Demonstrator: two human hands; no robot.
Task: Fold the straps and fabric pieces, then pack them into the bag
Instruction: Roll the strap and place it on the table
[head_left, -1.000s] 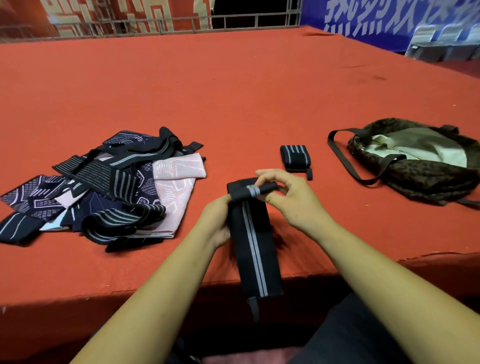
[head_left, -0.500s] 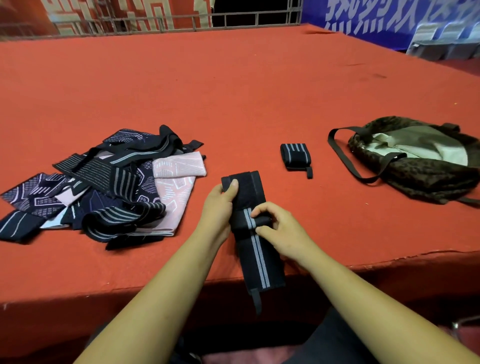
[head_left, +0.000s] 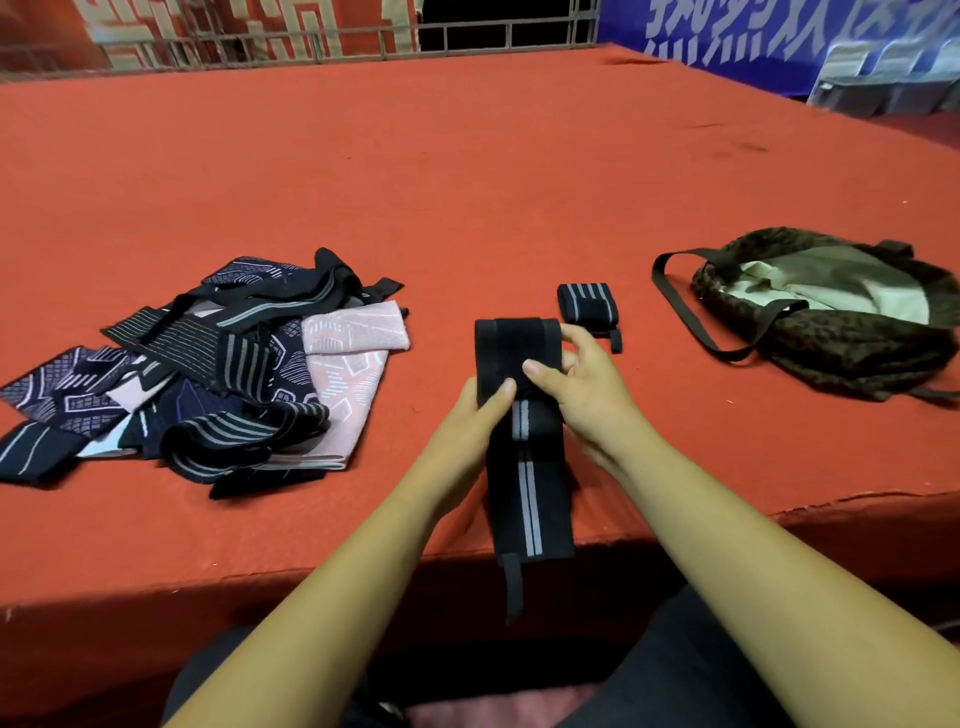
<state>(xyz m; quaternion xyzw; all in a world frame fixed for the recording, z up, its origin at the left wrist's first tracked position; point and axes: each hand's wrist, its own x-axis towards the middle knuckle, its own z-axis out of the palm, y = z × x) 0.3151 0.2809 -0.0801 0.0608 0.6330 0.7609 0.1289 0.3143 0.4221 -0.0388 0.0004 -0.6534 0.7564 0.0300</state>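
A black strap with two grey stripes (head_left: 527, 493) lies in front of me, its lower end hanging over the table's near edge. Its far end is doubled over into a wide black fold. My left hand (head_left: 470, 421) pinches the strap's left edge with the thumb on top. My right hand (head_left: 582, 389) grips the fold from the right, fingers curled over it. A folded striped strap (head_left: 587, 306) lies just beyond my right hand. The open leopard-print bag (head_left: 831, 338) with a pale lining rests at the right.
A loose heap of dark patterned straps and pink fabric pieces (head_left: 208, 374) sits at the left. The red table cover (head_left: 467, 182) stretches far back to a railing. The table's near edge runs under my forearms.
The strap's far end has been folded further, making a larger black fold. My right hand moved up and right onto that fold; my left thumb shifted down the strap's left edge.
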